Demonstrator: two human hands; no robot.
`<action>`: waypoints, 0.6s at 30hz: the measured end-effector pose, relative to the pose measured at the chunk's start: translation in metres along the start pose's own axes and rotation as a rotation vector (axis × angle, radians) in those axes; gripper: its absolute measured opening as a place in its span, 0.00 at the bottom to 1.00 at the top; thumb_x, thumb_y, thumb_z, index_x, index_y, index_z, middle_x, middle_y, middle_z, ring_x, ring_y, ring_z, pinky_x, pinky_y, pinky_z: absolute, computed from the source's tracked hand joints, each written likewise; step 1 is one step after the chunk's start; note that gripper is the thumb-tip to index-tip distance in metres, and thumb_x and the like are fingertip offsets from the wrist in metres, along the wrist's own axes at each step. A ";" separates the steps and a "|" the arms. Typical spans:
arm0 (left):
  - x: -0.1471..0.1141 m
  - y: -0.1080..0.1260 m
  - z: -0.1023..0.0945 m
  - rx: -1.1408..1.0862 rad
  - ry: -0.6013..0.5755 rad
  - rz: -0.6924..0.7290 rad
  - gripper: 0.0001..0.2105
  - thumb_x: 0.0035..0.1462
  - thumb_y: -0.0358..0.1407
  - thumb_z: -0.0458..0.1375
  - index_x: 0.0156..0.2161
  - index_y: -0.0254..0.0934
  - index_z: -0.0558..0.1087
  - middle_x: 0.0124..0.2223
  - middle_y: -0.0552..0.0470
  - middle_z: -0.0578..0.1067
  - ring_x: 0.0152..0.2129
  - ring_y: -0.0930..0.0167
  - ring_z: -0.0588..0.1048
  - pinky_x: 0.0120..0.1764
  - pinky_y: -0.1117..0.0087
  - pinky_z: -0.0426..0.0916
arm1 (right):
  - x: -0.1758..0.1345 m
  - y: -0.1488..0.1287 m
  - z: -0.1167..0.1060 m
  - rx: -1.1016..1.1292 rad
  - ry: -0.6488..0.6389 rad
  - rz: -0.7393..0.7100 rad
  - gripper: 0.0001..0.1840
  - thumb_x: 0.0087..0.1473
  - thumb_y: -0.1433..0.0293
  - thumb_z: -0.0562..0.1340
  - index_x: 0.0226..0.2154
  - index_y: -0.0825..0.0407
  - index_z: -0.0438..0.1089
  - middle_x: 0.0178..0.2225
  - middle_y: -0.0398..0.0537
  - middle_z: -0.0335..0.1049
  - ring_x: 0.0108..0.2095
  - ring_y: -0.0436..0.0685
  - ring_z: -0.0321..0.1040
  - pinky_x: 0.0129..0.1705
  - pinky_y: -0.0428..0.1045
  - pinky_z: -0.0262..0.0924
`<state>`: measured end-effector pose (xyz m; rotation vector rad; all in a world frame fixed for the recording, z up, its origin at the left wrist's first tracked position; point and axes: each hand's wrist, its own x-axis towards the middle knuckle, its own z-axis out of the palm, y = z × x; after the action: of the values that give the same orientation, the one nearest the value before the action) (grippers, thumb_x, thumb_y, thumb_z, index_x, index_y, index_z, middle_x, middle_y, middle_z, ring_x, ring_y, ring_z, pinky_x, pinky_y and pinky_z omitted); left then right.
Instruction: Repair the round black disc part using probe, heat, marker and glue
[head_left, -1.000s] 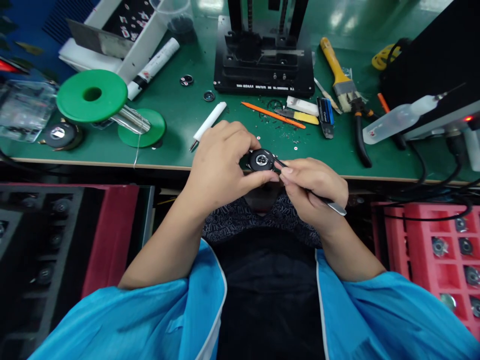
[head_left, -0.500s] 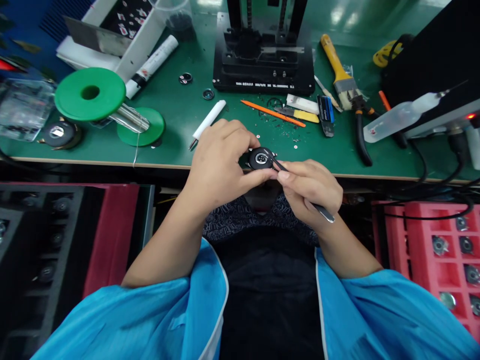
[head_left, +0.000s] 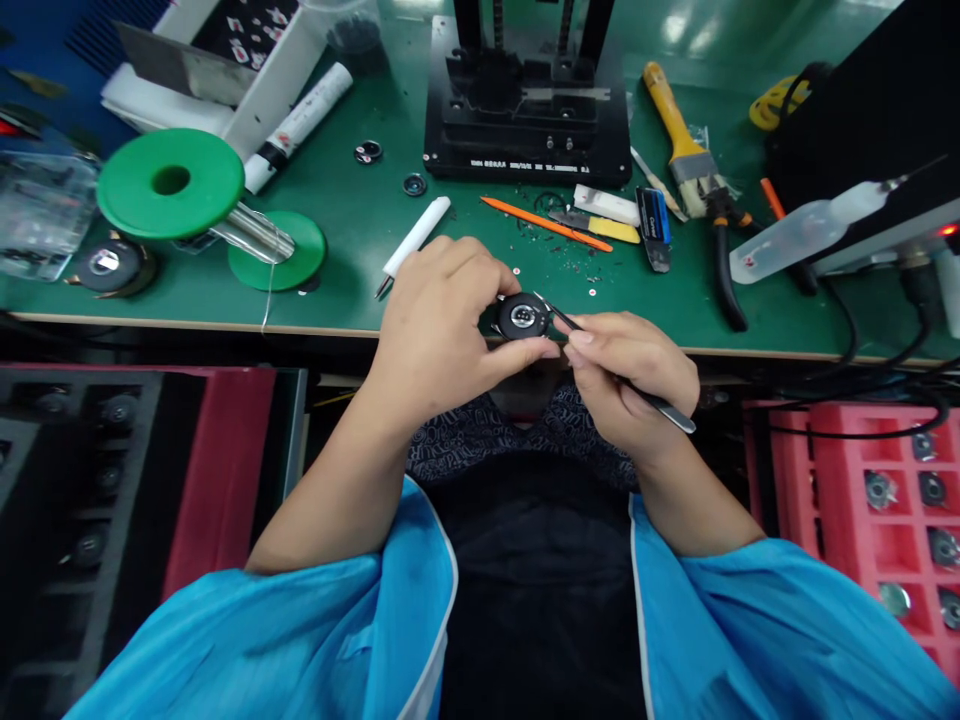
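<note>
Between the thumb and fingers of my left hand [head_left: 442,325] is a round black watch case [head_left: 523,316], its sensor back facing up, held just over the table's front edge. My right hand [head_left: 637,375] pinches a pair of dark metal tweezers [head_left: 660,408]. Their tips lie at the right upper rim of the watch case; whether they touch it I cannot tell. A white pen [head_left: 416,240] lies on the green table beyond my left hand. Past the watch case lie an orange stick [head_left: 546,224] and a yellow-handled cutter [head_left: 604,228].
A green spool [head_left: 171,183] stands at the left, with a white marker [head_left: 304,120] behind it. A black press stand [head_left: 526,150] is at the back. Rightward are a brush [head_left: 671,120], pliers [head_left: 724,270] and a bottle [head_left: 806,235]. A pink foam tray [head_left: 832,470] flanks me.
My right hand has moved slightly right, drawing the tweezer tips from over the sensor area to the rim. My left hand still holds the watch case in nearly the same place.
</note>
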<state>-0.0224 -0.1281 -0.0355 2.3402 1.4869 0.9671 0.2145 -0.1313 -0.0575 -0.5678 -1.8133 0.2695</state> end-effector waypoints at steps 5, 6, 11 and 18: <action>-0.001 0.000 0.001 0.005 0.007 -0.002 0.22 0.64 0.60 0.73 0.45 0.47 0.74 0.46 0.45 0.82 0.46 0.48 0.81 0.49 0.41 0.72 | 0.002 0.000 0.000 0.038 0.008 0.006 0.17 0.66 0.80 0.73 0.52 0.45 0.84 0.47 0.48 0.92 0.45 0.60 0.92 0.44 0.53 0.88; -0.001 0.000 0.002 0.011 0.007 0.003 0.22 0.65 0.60 0.72 0.46 0.47 0.74 0.46 0.45 0.82 0.46 0.48 0.81 0.49 0.41 0.72 | 0.002 0.000 0.000 0.047 0.009 0.009 0.18 0.65 0.81 0.73 0.52 0.45 0.84 0.47 0.48 0.92 0.46 0.60 0.92 0.45 0.53 0.88; 0.000 -0.003 0.000 0.059 0.013 0.072 0.23 0.64 0.61 0.72 0.50 0.48 0.74 0.48 0.46 0.82 0.45 0.51 0.81 0.46 0.42 0.74 | 0.000 0.001 0.001 0.107 0.039 0.051 0.19 0.66 0.80 0.73 0.54 0.47 0.84 0.49 0.50 0.91 0.49 0.60 0.91 0.51 0.54 0.88; 0.000 -0.004 -0.005 -0.029 0.040 0.061 0.24 0.64 0.61 0.75 0.47 0.48 0.73 0.47 0.48 0.82 0.46 0.53 0.82 0.49 0.43 0.77 | 0.012 0.003 -0.014 0.099 0.001 0.231 0.15 0.77 0.69 0.68 0.60 0.39 0.82 0.58 0.47 0.88 0.61 0.65 0.87 0.63 0.66 0.87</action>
<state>-0.0282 -0.1266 -0.0337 2.3718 1.4143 1.0489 0.2260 -0.1240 -0.0445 -0.7069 -1.7236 0.5127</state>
